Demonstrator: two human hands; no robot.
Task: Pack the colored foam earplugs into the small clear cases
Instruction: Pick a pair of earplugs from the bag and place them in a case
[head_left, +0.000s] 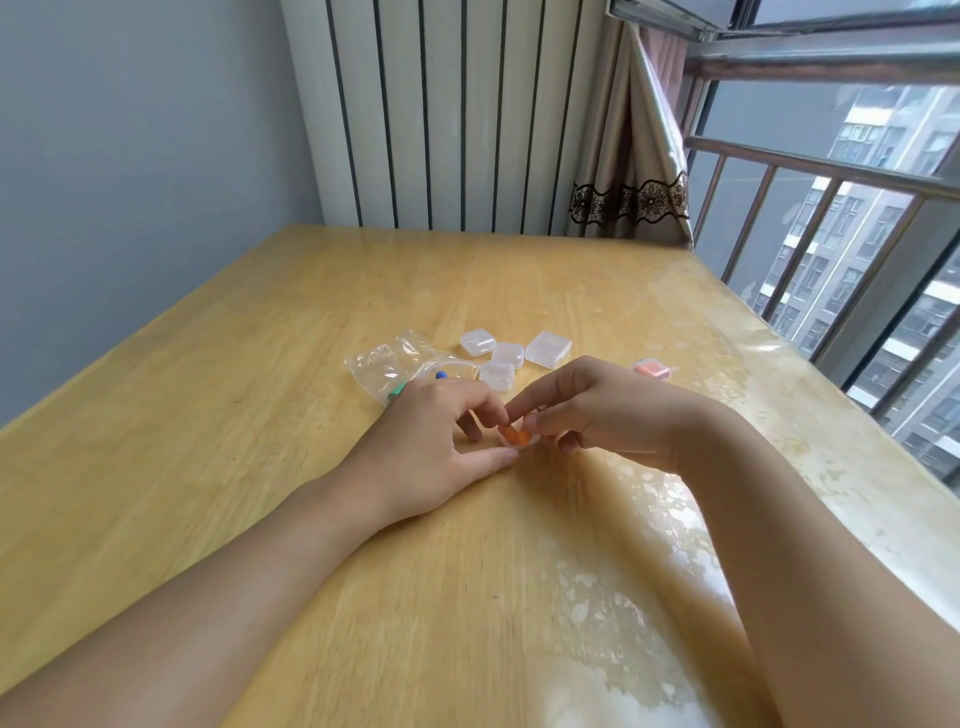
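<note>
An orange earplug (513, 435) sits between my two hands near the middle of the wooden table (260, 364). My right hand (597, 410) pinches it with thumb and forefinger. My left hand (436, 441) touches it with curled fingers, thumb stretched out along the table; a small clear case seems to lie under the earplug, mostly hidden. Behind my hands lie several closed clear cases (506, 353). One case (652, 368) to the right holds pink-orange earplugs. A clear plastic bag (395, 364) with a green earplug (399, 388) and a blue earplug (441, 374) lies behind my left hand.
The table's right edge runs beside a window with a railing (805, 171). A curtain (634, 156) and a striped wall panel (441, 114) stand behind the table's far edge. A grey wall is on the left.
</note>
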